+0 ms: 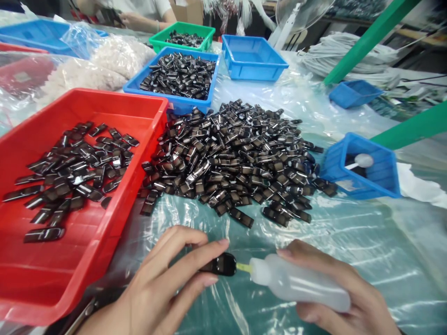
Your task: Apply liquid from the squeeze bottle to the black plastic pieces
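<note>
Between the thumb and fingers of my left hand [174,279] is a small glossy black plastic part [223,264], its rounded end facing right. My right hand [335,284] grips a translucent white squeeze bottle [303,281], tilted nearly flat. The bottle's thin yellowish nozzle [243,267] points left and meets, or nearly meets, the end of the black part. Just beyond both hands lies a large heap of similar black parts [237,158] on the plastic-covered table. More loose black parts [84,163] lie in the red tray [101,251] at left.
A blue bin [213,86] full of black parts and a green bin [209,35] stand behind the heap. Another blue bin [254,70] is farther right. At right, a small blue box [373,181] holds a white spoon-like item. Another person's arm [146,22] shows at the back.
</note>
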Motion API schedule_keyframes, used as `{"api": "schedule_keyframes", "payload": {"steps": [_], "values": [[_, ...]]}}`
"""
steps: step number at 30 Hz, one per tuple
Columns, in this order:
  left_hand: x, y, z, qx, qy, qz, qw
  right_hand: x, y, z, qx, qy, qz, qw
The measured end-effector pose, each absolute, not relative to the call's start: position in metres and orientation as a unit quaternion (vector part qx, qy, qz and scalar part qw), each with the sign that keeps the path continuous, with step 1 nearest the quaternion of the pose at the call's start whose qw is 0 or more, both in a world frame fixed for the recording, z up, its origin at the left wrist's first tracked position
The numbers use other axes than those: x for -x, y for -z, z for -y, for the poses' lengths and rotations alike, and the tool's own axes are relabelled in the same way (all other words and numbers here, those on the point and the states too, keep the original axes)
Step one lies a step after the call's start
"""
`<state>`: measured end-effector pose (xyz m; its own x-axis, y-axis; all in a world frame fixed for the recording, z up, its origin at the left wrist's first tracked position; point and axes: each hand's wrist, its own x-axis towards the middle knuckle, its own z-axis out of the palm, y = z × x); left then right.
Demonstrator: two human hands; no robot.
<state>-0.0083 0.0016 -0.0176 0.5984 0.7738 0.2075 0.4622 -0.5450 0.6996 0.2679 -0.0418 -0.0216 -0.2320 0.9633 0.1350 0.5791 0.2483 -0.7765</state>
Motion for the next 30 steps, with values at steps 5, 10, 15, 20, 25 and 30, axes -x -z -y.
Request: {"api": "schedule_keyframes", "payload": {"steps": [5,10,15,20,25,30], "values": [[0.006,0.020,0.001,-0.822,-0.263,-0.398,0.310,-0.268,0.026,0.045,0.577,-0.275,0.695,0.330],[0.007,0.023,-0.005,-0.749,-0.326,-0.486,0.312,-0.270,0.032,0.034,0.589,-0.276,0.670,0.358],[0.005,0.025,-0.010,-0.661,-0.372,-0.541,0.364,-0.266,0.044,0.020,0.606,-0.290,0.631,0.387],[0.003,0.027,-0.007,-0.623,-0.394,-0.555,0.386,-0.256,0.042,0.033,0.622,-0.149,0.614,0.462],[0.002,0.028,-0.007,-0.650,-0.384,-0.526,0.391,-0.226,0.037,0.052,0.535,-0.085,0.760,0.360],[0.000,0.029,-0.008,-0.697,-0.389,-0.489,0.352,-0.177,0.045,0.020,0.480,-0.078,0.838,0.247]]}}
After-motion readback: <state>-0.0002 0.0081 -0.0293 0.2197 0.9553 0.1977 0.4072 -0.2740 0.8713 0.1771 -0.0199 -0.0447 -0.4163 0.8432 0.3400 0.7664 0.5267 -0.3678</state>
